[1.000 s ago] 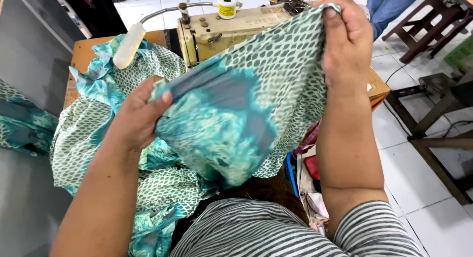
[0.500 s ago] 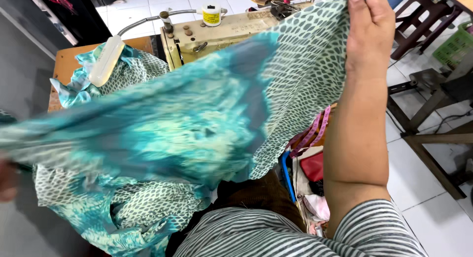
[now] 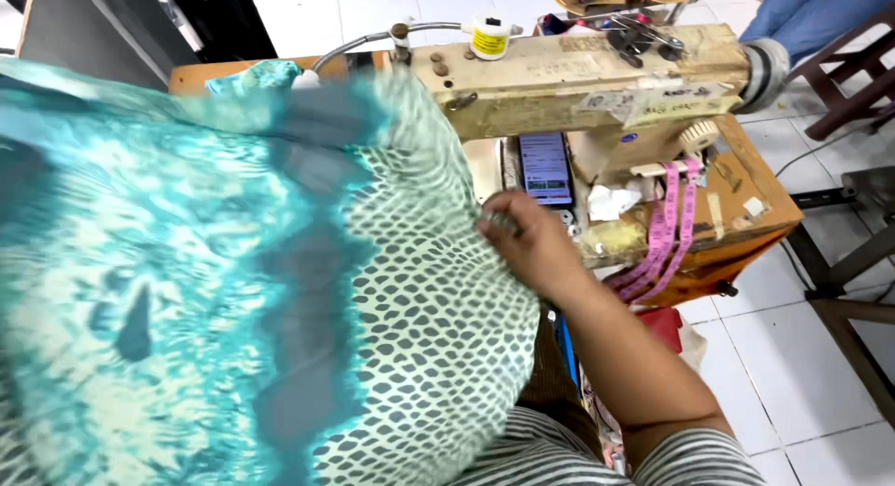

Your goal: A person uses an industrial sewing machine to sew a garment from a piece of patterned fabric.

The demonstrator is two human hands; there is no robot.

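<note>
A wide sheet of teal and pale green patterned fabric [image 3: 233, 290] fills the left and near side of my view. Behind it at the far right stands a worn cream sewing machine [image 3: 578, 76] on a wooden table [image 3: 755, 206]. My right hand [image 3: 527, 239] grips the fabric's right edge; my left hand is hidden.

The head camera looks steeply down, close over the sewing machine [image 3: 578, 76] and lap.
</note>
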